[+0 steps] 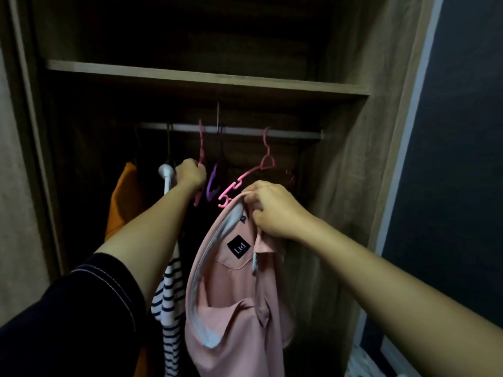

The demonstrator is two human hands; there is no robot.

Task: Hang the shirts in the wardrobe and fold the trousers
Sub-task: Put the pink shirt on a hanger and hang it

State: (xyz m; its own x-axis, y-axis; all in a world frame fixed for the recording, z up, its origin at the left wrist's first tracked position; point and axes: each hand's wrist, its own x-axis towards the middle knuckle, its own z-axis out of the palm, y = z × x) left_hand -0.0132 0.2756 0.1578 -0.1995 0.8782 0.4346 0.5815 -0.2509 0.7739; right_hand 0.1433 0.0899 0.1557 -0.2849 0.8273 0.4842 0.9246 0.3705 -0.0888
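A pink shirt with a black neck label hangs from my right hand, which pinches its collar next to the lower arm of a pink hanger hooked on the wardrobe rail. My left hand is deeper in the wardrobe and grips another pink hanger that hangs on the rail. A purple hanger hangs between the two pink ones. No trousers are in view.
On the left of the rail hang an orange garment and a navy-and-white striped top on a white hanger. A wooden shelf runs above the rail. The wardrobe's side panel stands close on the right.
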